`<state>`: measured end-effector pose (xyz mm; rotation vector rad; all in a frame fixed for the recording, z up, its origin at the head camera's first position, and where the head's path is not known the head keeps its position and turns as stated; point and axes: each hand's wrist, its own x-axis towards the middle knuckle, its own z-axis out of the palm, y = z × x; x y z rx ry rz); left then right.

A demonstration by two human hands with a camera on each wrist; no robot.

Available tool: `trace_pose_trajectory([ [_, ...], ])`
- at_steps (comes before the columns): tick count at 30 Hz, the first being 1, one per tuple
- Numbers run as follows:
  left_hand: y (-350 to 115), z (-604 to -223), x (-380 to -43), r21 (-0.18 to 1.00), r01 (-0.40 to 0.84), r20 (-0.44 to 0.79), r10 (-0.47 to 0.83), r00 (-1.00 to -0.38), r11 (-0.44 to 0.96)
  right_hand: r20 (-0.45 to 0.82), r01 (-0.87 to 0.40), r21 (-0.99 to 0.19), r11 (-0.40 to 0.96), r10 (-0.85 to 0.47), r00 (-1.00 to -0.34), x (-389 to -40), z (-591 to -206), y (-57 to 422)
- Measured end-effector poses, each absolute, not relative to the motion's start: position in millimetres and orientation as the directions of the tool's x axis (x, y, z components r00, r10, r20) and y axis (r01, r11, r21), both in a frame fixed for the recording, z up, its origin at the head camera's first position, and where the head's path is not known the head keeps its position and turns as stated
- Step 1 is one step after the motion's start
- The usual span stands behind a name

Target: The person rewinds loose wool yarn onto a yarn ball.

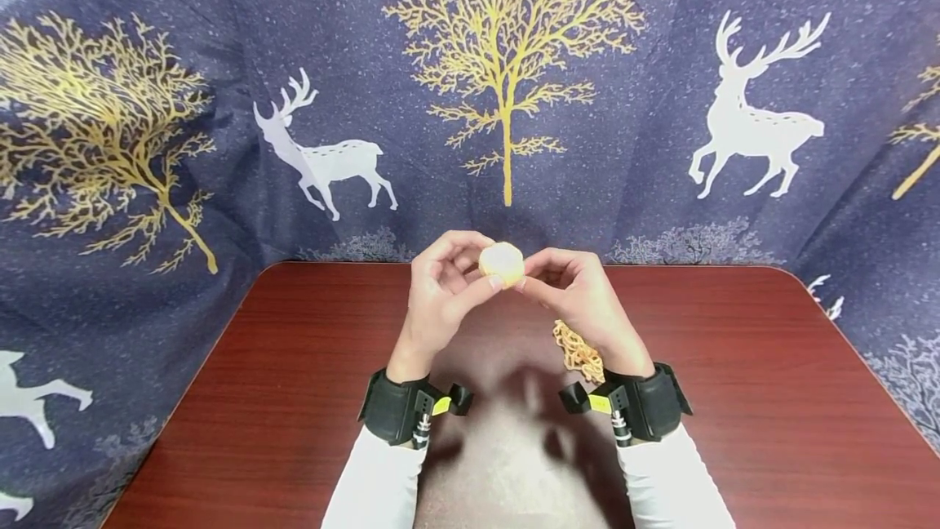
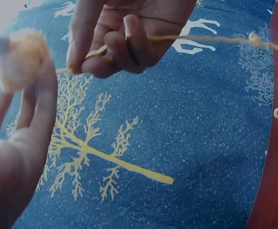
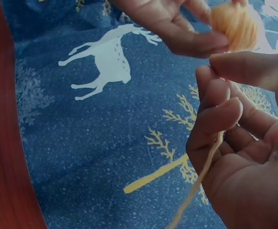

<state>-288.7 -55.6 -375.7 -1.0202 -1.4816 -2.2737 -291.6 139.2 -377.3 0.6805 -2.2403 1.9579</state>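
Observation:
A small ball of pale orange yarn (image 1: 502,262) is raised in front of me, its wound strands showing in the right wrist view. My left hand (image 1: 433,292) holds it between thumb and fingertips. Close beside it, my right hand (image 1: 587,300) pinches the yarn strand (image 2: 206,39) between thumb and forefinger, and its other fingers curl over the same strand. From that hand the strand (image 3: 196,186) trails away, with a small knot or kink in the left wrist view. A loose tangled heap of the yarn (image 1: 578,352) lies on the table below my right wrist.
The reddish-brown table (image 1: 764,366) has a paler grey area (image 1: 507,447) in the middle. Behind it hangs a dark blue cloth (image 1: 455,178) printed with deer and trees. Black wrist straps with small camera mounts (image 1: 400,406) sit on both forearms.

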Motion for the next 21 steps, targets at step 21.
trace_pose_trajectory([
  [21, -62.3, -389.8, -299.8, 0.821, 0.562, 0.535, 0.211, -0.818, 0.1, 0.374, -0.41, -0.908, 0.089, -0.269, -0.888, -287.3, -372.9, 142.0],
])
